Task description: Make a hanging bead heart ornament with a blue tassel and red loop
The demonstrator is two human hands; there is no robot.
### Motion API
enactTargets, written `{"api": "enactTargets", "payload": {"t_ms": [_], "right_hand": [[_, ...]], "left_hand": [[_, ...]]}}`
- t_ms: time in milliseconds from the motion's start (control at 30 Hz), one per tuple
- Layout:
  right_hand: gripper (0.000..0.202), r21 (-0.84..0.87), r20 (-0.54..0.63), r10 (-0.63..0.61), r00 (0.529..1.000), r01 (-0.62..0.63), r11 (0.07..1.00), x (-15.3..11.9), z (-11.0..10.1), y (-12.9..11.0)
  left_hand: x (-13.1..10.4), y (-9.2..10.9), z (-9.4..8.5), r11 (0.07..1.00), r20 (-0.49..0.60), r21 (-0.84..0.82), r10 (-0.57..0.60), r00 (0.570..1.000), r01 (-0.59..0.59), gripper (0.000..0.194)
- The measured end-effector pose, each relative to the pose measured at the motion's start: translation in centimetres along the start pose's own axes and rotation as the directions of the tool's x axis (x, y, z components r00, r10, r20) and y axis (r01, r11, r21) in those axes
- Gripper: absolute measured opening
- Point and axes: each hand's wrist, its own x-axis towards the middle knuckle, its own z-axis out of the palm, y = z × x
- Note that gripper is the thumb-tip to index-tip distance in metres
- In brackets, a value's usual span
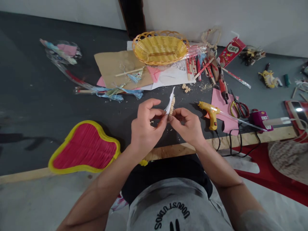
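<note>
Ridged tan strip (172, 104), lower end behind fingers (180, 111)

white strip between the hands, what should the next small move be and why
Probably smooth the upper end of the white strip down toward the beige ridged piece: that end sticks up past the piece, while the left hand and right hand both hold the work near its lower end.

Before us, the basket (160, 48) sits toward the table's (26, 83) back. The glue gun (213, 118) lies right of our right hand (189, 125) (scissors (237, 102) farther right).
</note>
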Motion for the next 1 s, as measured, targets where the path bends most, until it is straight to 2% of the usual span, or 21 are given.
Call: {"api": "enactTargets", "payload": {"t_ms": [100, 200, 300, 533, 733, 900, 1000], "right_hand": [[0.015, 0.041, -0.026, 0.044, 0.999, -0.043, 0.998, 0.0, 0.3, 0.1], [0.017, 0.108, -0.026, 0.071, 0.997, -0.068, 0.992, 0.1, 0.3, 0.3], [0.018, 0.154, -0.02, 0.072, 0.997, -0.068, 0.986, 0.2, 0.2, 0.4], [0.019, 0.106, -0.031, 0.044, 0.999, -0.04, 0.994, 0.0, 0.1, 1.1], [0.017, 0.095, -0.035, 0.042, 0.999, -0.039, 0.995, 0.0, 0.2, 1.0], [0.016, 0.098, -0.051, 0.044, 0.998, -0.039, 0.994, 0.1, 0.2, 0.8], [0.018, 0.148, -0.031, 0.075, 0.997, -0.07, 0.986, 0.2, 0.1, 0.8]], "left_hand": [[0.1, 0.1, 0.5, 0.999, -0.038, -0.049, -0.015, 0.999, 0.013, 0.04], [0.4, 0.2, 0.8, 0.979, -0.065, -0.189, -0.088, 0.994, 0.075, 0.038], [0.7, 0.2, 0.6, 0.951, 0.008, -0.271, -0.152, 0.988, 0.149, 0.042], [1.2, 0.6, -0.9, 0.987, 0.164, -0.06, -0.14, 0.976, 0.152, 0.048], [1.7, 2.0, -1.3, 0.983, 0.182, 0.123, -0.159, 0.97, 0.138, 0.048], [1.6, 2.1, -1.1, 0.984, 0.176, 0.144, -0.131, 0.976, 0.106, 0.044], [1.7, 1.6, -0.8, 0.991, 0.173, 0.064, -0.131, 0.976, 0.121, 0.04]]}}
